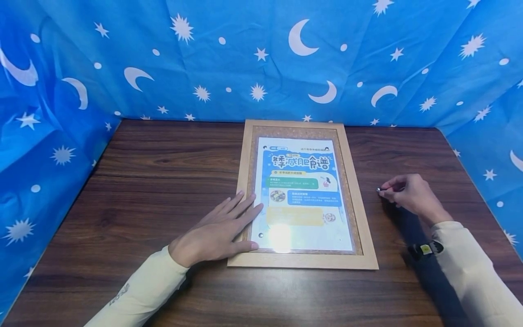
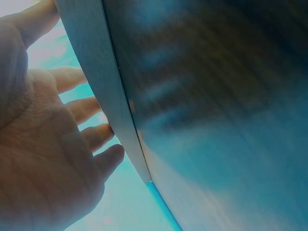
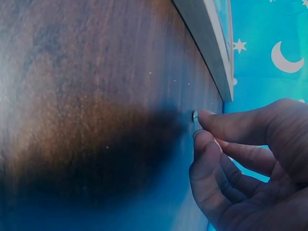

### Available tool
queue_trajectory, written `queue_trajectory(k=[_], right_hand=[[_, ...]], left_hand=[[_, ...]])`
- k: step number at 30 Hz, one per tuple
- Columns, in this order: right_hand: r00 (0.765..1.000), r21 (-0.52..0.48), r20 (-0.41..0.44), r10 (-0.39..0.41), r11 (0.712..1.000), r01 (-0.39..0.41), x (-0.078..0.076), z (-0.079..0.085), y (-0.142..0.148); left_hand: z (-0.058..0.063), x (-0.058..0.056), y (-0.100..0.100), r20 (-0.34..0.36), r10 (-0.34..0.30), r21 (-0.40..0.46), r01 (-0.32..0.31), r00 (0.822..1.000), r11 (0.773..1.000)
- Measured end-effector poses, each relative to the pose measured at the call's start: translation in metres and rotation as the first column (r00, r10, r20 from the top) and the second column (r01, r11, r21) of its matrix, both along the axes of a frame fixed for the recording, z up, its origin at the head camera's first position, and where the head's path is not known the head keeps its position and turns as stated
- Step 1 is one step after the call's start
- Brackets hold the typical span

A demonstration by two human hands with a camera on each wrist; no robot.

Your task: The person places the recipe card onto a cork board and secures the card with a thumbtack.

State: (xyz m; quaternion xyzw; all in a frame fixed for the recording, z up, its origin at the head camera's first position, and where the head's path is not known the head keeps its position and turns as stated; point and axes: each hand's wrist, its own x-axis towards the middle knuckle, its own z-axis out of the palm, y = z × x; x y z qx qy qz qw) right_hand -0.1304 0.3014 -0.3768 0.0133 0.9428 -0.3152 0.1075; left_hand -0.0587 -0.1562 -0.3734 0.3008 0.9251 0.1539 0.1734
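Observation:
A printed sheet (image 1: pixel 302 195) with blue, green and yellow blocks lies on a cork board with a light wooden frame (image 1: pixel 302 260). Silver thumbtacks sit at its top left (image 1: pixel 265 147), top right (image 1: pixel 327 149) and bottom left (image 1: pixel 260 235) corners. My left hand (image 1: pixel 216 231) lies with spread, straight fingers across the frame's left side, fingertips over the sheet's left edge. To the right of the board, my right hand (image 1: pixel 412 197) pinches a small silver thumbtack (image 3: pixel 195 115) between thumb and fingertips, close over the table.
The dark wood-grain table (image 1: pixel 163 172) extends on both sides of the board. Blue cloth (image 1: pixel 229 59) with white moons and stars hangs behind and at both sides. A black strap (image 1: pixel 425 249) sits at my right wrist.

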Motion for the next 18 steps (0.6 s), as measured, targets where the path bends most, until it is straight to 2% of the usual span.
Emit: queue_trajectory(k=[11,18], right_hand=[[0.999,-0.016,-0.004,-0.046,0.999,0.046,-0.0025,-0.0082,-0.0069],[0.998,0.011,-0.040,-0.055,0.998,0.055,-0.0035,-0.0090,-0.0095]], left_hand=[[0.0005,-0.0003,0.0008,0.002,0.002,0.001,-0.002,1.000,1.000],[0.0003,-0.0003,0.0011,-0.004,0.001,-0.001,-0.001,1.000,1.000]])
